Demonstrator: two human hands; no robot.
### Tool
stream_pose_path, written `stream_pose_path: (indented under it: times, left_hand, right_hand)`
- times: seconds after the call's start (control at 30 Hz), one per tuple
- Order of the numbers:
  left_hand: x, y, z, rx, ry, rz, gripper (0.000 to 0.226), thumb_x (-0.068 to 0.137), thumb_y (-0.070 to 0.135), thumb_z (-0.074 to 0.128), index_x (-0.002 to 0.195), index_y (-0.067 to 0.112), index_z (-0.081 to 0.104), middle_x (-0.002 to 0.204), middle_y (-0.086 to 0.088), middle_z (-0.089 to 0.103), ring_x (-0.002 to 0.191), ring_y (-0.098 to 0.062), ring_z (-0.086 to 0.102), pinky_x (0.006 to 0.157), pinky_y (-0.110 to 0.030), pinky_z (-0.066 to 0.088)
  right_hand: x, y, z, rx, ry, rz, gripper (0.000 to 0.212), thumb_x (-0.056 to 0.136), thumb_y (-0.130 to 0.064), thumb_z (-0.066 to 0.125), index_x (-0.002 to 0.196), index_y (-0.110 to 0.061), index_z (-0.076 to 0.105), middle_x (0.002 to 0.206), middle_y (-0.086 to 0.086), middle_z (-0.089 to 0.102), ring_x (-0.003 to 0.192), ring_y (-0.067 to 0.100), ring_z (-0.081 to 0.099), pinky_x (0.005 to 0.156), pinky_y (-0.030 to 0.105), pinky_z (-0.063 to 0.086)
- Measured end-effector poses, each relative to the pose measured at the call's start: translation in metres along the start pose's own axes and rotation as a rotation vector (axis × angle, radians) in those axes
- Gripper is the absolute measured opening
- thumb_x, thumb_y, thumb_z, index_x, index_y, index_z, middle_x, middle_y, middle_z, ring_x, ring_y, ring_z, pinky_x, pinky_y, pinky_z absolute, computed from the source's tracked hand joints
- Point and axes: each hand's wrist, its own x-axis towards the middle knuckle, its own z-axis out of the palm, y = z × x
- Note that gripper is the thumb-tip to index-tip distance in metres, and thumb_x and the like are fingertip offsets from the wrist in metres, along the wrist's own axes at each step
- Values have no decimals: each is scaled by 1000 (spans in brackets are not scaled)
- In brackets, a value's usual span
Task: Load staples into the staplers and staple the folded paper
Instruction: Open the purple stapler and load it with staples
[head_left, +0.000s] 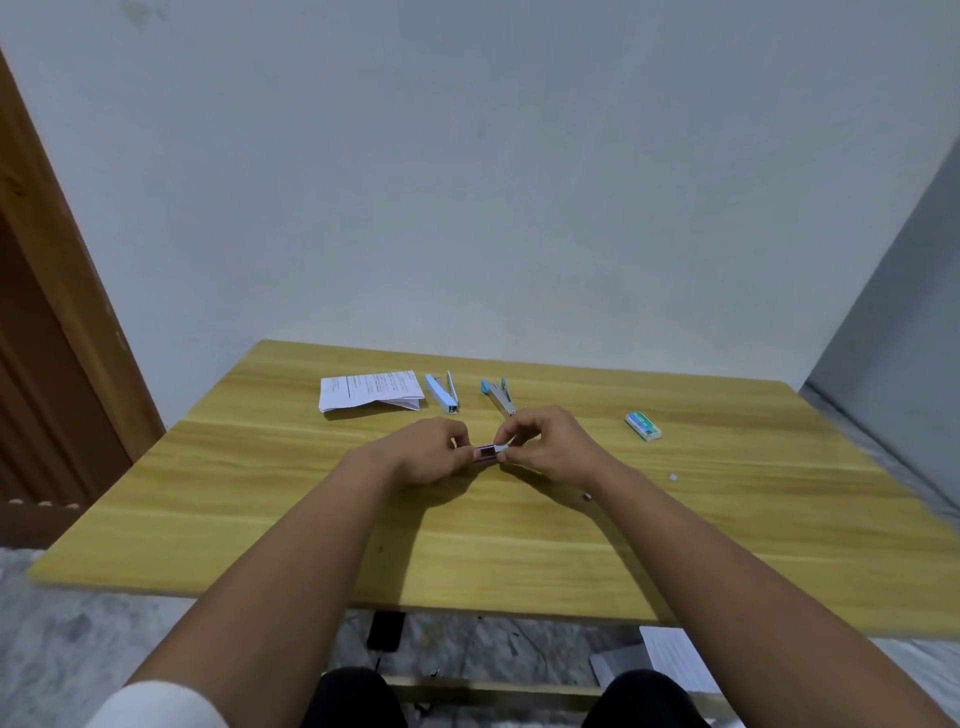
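Note:
Over the middle of the wooden table (260, 493), my left hand (431, 449) and my right hand (545, 441) together pinch a small purple staple box (487, 453); the right fingertips are at its pale open end. Behind the hands lie two light-blue staplers, both hinged open: one (442, 393) beside the folded printed paper (370, 391), the other (498, 397) just beyond my right fingers. A green staple box (643, 426) lies on the table to the right.
A tiny white scrap (674, 476) and a small dark bit (587, 497) lie near my right forearm. A grey wall rises behind the table and a wooden door frame (62, 291) stands at left. Loose papers (675, 660) lie on the floor under the table.

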Motion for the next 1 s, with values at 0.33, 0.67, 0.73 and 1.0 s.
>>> stream_pose_path:
  times: [0.33, 0.67, 0.73, 1.0]
  left_hand:
    - [1, -7, -2, -274, -77, -33, 26, 102, 42, 58, 96, 16, 59, 70, -3, 62, 52, -16, 48, 48, -25, 39]
    - [4, -12, -4, -340, -108, -49, 25, 101, 40, 59, 86, 21, 58, 75, -8, 61, 54, -15, 47, 44, -25, 38]
    - [5, -13, -3, -344, -116, -50, 25, 101, 41, 59, 88, 20, 58, 75, -8, 61, 54, -16, 46, 44, -26, 38]
    - [7, -13, -3, -325, -109, -52, 24, 101, 40, 59, 92, 18, 60, 74, -6, 62, 55, -15, 48, 46, -26, 39]
  right_hand:
    - [8, -4, 3, -1, -45, 24, 14, 81, -11, 89, 87, -21, 82, 73, -19, 70, 65, -1, 59, 63, 17, 49]
    - [13, -7, 4, 37, -81, 15, 15, 80, -8, 89, 84, -20, 82, 83, -5, 76, 70, 5, 65, 67, 24, 55]
    - [13, -8, 2, 62, -94, 22, 15, 81, -4, 88, 86, -17, 81, 83, -2, 75, 68, 2, 66, 66, 20, 53]
    - [15, -10, 2, 58, -118, 44, 11, 82, -3, 87, 90, -9, 81, 78, -5, 73, 62, -3, 63, 61, 14, 50]
